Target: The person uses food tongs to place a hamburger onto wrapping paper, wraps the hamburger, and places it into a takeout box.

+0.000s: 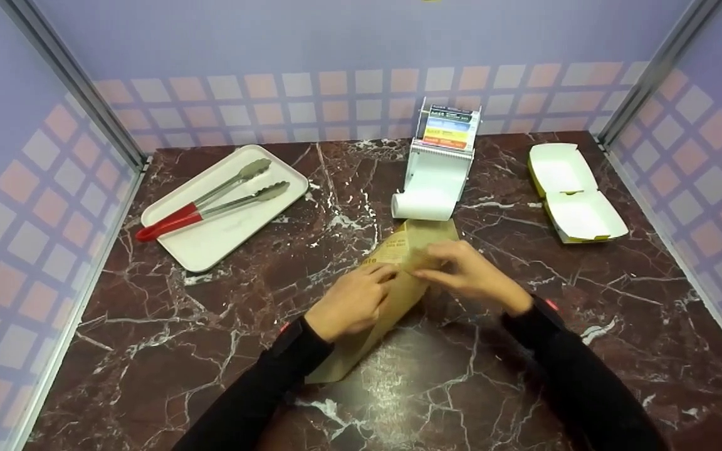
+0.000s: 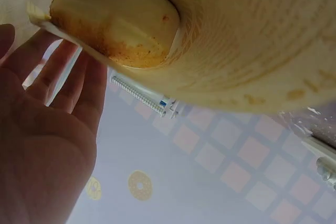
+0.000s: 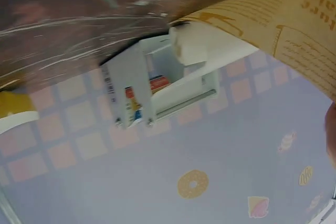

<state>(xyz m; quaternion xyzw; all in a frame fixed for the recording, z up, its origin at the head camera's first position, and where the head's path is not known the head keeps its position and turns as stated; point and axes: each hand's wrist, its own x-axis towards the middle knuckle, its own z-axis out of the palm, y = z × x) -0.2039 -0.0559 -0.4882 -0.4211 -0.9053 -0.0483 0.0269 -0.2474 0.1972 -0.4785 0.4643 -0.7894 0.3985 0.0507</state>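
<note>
Holds paper (image 1: 402, 295) mid-table (image 1: 148, 376), lying diagonally, upper end near the white roll (image 1: 425, 206), near end beside the left sleeve (image 1: 261, 376). Shows bread (image 2: 121, 19) inside, browned along one edge, with a bit of green at the side. Supports the paper's left side with left hand (image 1: 351, 299), palm facing in, fingers fairly straight and spread slightly, touching rather than gripping, probably to brace the sheet against the opposite pull. Pinches the upper part with right hand (image 1: 470, 272), thumb and fingers nearly together on paper, likely to control the loose edge; cannot tell exact fingertip contact because of blur. Reaches in with both forearms from the near side, converging over the paper, left wrist angled rightward, right wrist turned inward. Note tongs (image 1: 184, 219) on tray (image 1: 204, 254) at far left, arms spread, presumably to spare the table their tips; note box (image 1: 586, 214) lying open at far right, likely for easy filling.
</note>
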